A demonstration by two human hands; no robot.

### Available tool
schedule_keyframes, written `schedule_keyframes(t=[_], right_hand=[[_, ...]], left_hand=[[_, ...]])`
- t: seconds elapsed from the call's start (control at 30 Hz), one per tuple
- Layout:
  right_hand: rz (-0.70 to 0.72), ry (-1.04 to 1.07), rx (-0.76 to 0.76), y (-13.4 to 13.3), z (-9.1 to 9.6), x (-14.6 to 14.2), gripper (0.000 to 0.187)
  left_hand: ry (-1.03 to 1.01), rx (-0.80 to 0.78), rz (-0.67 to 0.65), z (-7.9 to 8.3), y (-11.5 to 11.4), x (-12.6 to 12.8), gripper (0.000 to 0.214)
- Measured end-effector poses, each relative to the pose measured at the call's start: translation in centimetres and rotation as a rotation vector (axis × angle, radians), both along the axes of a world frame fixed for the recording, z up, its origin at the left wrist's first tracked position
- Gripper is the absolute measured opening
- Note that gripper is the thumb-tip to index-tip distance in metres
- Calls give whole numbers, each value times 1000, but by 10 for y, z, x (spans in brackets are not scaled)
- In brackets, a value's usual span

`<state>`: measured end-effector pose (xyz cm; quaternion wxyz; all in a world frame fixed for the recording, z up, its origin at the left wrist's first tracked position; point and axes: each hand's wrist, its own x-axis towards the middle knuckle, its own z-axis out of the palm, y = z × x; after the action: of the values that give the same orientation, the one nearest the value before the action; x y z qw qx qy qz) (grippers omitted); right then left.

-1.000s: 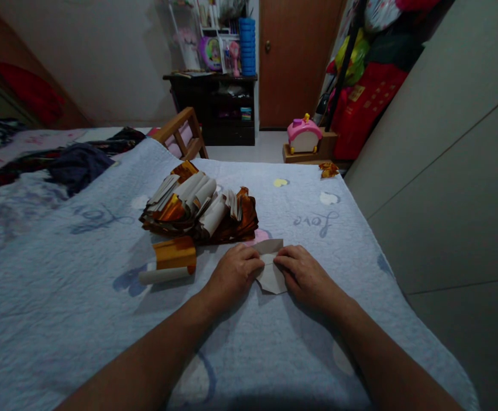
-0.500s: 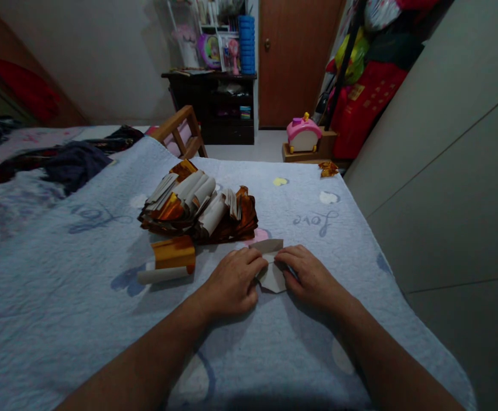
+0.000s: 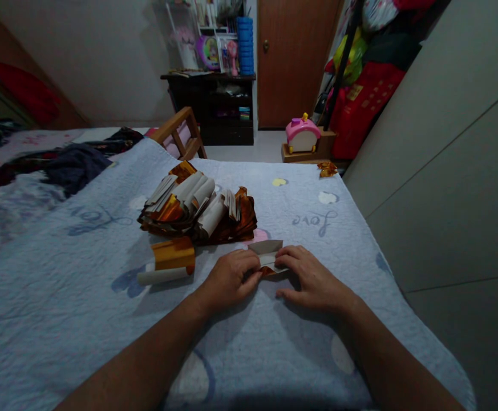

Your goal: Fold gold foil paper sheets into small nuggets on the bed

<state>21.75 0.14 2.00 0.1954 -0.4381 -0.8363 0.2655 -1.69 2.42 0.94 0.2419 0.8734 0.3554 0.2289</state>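
A small sheet of paper (image 3: 268,251), grey-white on one side and gold foil on the other, lies on the light blue quilt (image 3: 81,297) in front of me. My left hand (image 3: 230,278) pinches its near left part, fingers curled. My right hand (image 3: 312,278) presses on its right end with bent fingers. The near flap is folded up, so a strip of gold shows between my hands. Behind the paper sits a pile of folded gold and white papers (image 3: 197,208).
A gold folded piece (image 3: 174,253) and a white paper roll (image 3: 163,275) lie left of my hands. Dark clothes (image 3: 75,160) lie on the quilt at far left. A grey wardrobe (image 3: 445,160) runs along the bed's right edge. A wooden chair (image 3: 180,134) stands beyond the bed.
The near pointed flap of the paper has been folded up and away from me, hiding the grey triangle and baring gold foil. Both hands stayed on the paper.
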Motion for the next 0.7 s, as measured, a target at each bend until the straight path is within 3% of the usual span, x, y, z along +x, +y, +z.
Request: schedule_keyframes(t=[0.2,0.7], right_hand=[[-56,118,-18,5,-8,-2,14],[-291,176,-3,11,-21,-15,14]], left_hand=[[-35,-50,65,1,0,1,11],[-80,-217,187,-1,1,6,7]])
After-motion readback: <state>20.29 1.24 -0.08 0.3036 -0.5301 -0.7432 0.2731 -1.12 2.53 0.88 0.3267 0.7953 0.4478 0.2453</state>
